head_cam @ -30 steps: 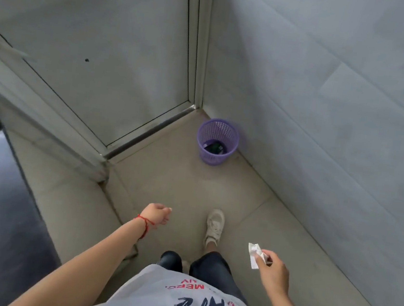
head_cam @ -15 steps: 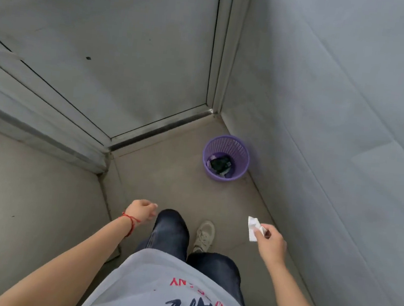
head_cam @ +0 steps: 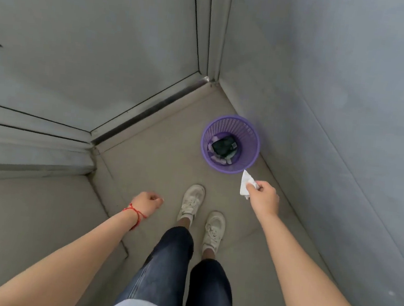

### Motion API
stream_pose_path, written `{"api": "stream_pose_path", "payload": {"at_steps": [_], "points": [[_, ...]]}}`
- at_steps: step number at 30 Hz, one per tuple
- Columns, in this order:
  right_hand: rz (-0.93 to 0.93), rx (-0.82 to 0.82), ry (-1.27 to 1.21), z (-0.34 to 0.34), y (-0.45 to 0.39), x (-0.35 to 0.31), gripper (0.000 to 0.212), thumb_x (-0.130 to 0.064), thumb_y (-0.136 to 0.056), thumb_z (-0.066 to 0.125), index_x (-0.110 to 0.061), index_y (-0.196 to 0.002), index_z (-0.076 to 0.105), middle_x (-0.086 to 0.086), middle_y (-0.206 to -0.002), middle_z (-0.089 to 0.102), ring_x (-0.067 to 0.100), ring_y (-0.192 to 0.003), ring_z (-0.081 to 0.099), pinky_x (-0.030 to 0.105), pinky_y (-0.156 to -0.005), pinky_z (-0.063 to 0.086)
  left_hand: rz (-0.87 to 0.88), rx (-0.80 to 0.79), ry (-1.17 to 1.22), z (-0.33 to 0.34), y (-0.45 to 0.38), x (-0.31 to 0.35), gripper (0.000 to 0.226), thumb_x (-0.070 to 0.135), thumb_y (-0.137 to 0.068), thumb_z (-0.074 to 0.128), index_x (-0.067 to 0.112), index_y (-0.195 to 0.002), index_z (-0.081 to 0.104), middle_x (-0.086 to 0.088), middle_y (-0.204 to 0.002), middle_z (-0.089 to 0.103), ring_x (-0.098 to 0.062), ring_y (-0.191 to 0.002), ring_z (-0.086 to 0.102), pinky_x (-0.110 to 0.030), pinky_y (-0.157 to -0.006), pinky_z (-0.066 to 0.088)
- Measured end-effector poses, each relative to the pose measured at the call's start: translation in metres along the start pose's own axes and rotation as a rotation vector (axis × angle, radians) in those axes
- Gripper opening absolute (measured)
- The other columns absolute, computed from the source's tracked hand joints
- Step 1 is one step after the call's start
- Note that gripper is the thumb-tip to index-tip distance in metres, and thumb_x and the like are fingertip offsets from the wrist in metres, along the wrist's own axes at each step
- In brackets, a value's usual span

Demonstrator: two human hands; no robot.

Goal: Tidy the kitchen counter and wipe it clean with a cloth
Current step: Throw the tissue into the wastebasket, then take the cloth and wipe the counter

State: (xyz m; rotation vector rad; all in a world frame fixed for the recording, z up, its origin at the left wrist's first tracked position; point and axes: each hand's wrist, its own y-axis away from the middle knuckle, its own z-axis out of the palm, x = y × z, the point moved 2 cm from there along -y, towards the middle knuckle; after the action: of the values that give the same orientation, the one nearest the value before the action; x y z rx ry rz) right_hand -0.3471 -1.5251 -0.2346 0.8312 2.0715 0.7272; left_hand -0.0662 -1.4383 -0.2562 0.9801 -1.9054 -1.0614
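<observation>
Right hand (head_cam: 265, 197) pinches crumpled white tissue (head_cam: 246, 184), just short of purple waste basket (head_cam: 230, 144) ahead in floor corner; right is nearer. Left hand (head_cam: 149, 201) loosely curled, holds nothing.

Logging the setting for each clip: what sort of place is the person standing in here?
Probably a bare indoor corner beside a doorway, not the counter itself. A tiled floor meets a grey wall, and a purple bin sits in the corner. The right hand holds a white tissue near it.
</observation>
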Motion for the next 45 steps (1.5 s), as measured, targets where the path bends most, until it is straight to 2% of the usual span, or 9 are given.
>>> {"api": "stream_pose_path", "payload": {"at_steps": [7,10,13,22,27,33,38,42,45], "points": [[0.090,0.003,-0.132,0.044,-0.069,-0.025,0.014,-0.021,-0.079,0.062,-0.008,-0.080,0.064,0.019,-0.088,0.069,0.035,-0.083,0.065,0.043,-0.078,0.051,0.019,-0.072,-0.028,0.004,-0.039,0.014,0.014,0.015,-0.088,0.051,0.009,-0.094,0.063,-0.010,-0.091,0.061,-0.027,-0.092,0.059,-0.036,-0.093,0.047],[0.175,-0.030,-0.252,0.045,-0.083,-0.040,0.018,-0.028,-0.080,0.064,-0.012,-0.073,0.059,0.011,-0.075,0.065,0.026,-0.062,0.062,0.043,-0.069,0.054,0.011,-0.110,-0.014,0.005,-0.041,0.013,0.009,0.013,-0.089,0.051,0.011,-0.090,0.060,-0.011,-0.090,0.060,-0.025,-0.090,0.058,-0.039,-0.096,0.049],[0.232,-0.064,-0.390,0.041,-0.088,-0.055,0.020,-0.030,-0.084,0.063,-0.012,-0.086,0.055,0.001,-0.069,0.057,0.017,-0.055,0.056,0.028,-0.053,0.048,-0.008,-0.123,-0.027,0.005,-0.039,0.010,0.013,0.014,-0.089,0.051,0.008,-0.093,0.062,-0.011,-0.091,0.060,-0.025,-0.090,0.057,-0.037,-0.095,0.048],[0.279,-0.144,-0.333,0.006,-0.038,-0.061,0.034,-0.021,-0.091,0.054,0.000,-0.118,0.054,0.020,-0.107,0.060,0.023,-0.066,0.057,0.028,-0.061,0.047,-0.045,-0.074,0.062,-0.038,-0.001,0.006,0.010,0.017,-0.089,0.049,0.015,-0.088,0.059,-0.013,-0.095,0.064,-0.029,-0.095,0.060,-0.034,-0.093,0.047],[0.264,-0.253,-0.288,-0.010,-0.004,-0.080,0.035,-0.020,-0.091,0.054,-0.002,-0.121,0.052,0.018,-0.105,0.061,0.026,-0.077,0.062,0.029,-0.065,0.051,-0.058,-0.021,0.198,-0.070,0.027,-0.005,0.015,0.022,-0.089,0.051,0.020,-0.078,0.060,-0.010,-0.090,0.064,-0.032,-0.098,0.063,-0.038,-0.095,0.049],[0.094,-0.288,-0.132,-0.022,0.015,-0.113,0.033,-0.016,-0.093,0.050,-0.001,-0.122,0.052,0.016,-0.103,0.061,0.030,-0.092,0.061,0.038,-0.083,0.050,-0.083,0.101,0.473,-0.084,0.078,-0.008,0.016,0.026,-0.084,0.053,0.024,-0.069,0.058,-0.009,-0.084,0.065,-0.023,-0.083,0.057,-0.029,-0.075,0.041],[-0.083,-0.345,0.094,-0.023,0.017,-0.128,0.028,-0.014,-0.093,0.050,0.002,-0.115,0.058,0.010,-0.087,0.063,0.022,-0.075,0.059,0.029,-0.067,0.049,-0.164,0.225,0.701,-0.060,0.108,-0.031,0.023,0.022,-0.090,0.051,0.024,-0.069,0.058,-0.001,-0.073,0.064,-0.023,-0.080,0.059,-0.028,-0.074,0.041],[-0.070,-0.440,0.126,-0.017,0.020,-0.137,0.031,-0.011,-0.094,0.046,0.003,-0.121,0.052,0.011,-0.086,0.061,0.031,-0.089,0.060,0.040,-0.083,0.050,-0.245,0.352,1.030,-0.029,0.144,-0.036,0.018,0.015,-0.094,0.047,0.013,-0.080,0.056,0.000,-0.068,0.056,-0.014,-0.060,0.050,-0.019,-0.050,0.042],[-0.112,-0.535,0.226,-0.001,0.031,-0.142,0.033,-0.011,-0.094,0.046,0.003,-0.123,0.051,0.017,-0.097,0.061,0.032,-0.092,0.059,0.039,-0.079,0.051,-0.328,0.431,1.258,0.007,0.175,-0.048,0.020,0.013,-0.095,0.045,0.014,-0.077,0.052,-0.002,-0.067,0.053,-0.012,-0.056,0.044,-0.008,-0.034,0.035]]}}
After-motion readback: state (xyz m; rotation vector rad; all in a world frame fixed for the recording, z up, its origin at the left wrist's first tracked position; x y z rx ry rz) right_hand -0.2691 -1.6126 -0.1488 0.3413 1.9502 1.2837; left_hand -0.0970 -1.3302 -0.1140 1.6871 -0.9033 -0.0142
